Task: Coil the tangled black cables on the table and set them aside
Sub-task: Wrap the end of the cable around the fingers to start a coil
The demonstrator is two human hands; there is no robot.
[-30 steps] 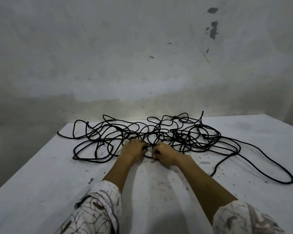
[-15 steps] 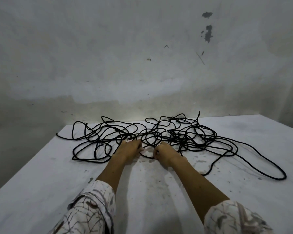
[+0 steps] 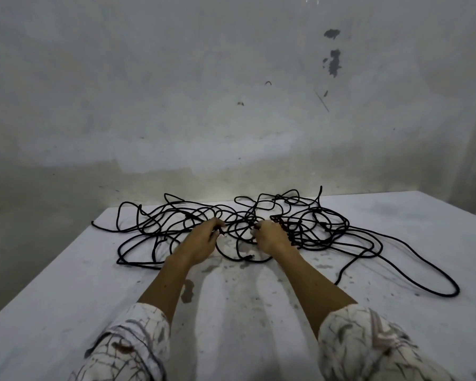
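The tangled black cables [image 3: 300, 229] sprawl across the far half of the white table [image 3: 66, 298]; the left hand [image 3: 201, 240] pinches a strand with curled fingers; the right hand [image 3: 271, 236], fingers curled, grips strands in the heap's middle.

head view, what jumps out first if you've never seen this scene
A sprawling tangle of black cables lies across the far half of the white table, with one long loop trailing out to the right. At its near edge, the left hand and right hand both have fingers curled into the strands. Behind stands a stained grey wall.
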